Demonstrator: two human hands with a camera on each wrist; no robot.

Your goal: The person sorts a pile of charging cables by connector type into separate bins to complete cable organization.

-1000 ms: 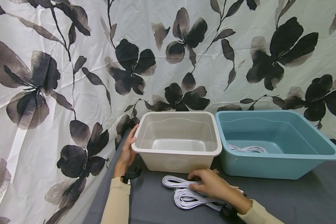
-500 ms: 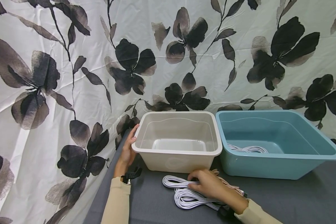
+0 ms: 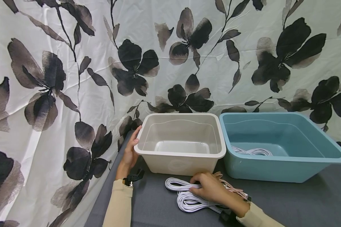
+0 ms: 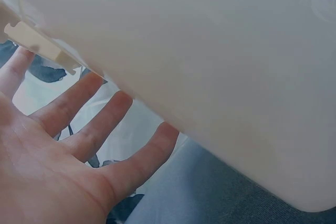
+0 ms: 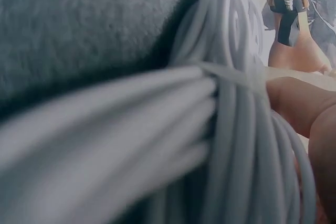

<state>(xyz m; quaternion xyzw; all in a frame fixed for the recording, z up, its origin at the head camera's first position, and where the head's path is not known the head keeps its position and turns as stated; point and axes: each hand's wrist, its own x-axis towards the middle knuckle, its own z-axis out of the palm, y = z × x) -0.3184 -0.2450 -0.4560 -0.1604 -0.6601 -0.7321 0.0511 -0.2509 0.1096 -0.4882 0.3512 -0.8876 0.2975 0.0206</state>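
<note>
My left hand [image 3: 128,155] touches the left side of the beige plastic bin [image 3: 179,164]. Its fingers are spread and fairly straight, with the fingertips [image 4: 167,129] against the bin wall in the left wrist view. In front of this bin lie coiled white cables [image 3: 187,203] on the grey cloth. My right hand [image 3: 208,187] reaches over them from the right, thumb and fingers curled at the upper coil. A clear tie [image 5: 226,73] binds the white strands in the right wrist view. A tan-pink cable [image 3: 231,188] lies behind the right hand, partly hidden by it.
A larger blue bin [image 3: 272,171] stands close to the right of the beige one, with a white cable coil [image 3: 254,152] inside. Near my right sleeve lies a black plug-like piece [image 3: 226,217]. A floral curtain [image 3: 187,72] hangs behind and along the left.
My right hand and wrist have shifted slightly left, uncovering more of the tan-pink cable. My left hand stays at the beige bin.
</note>
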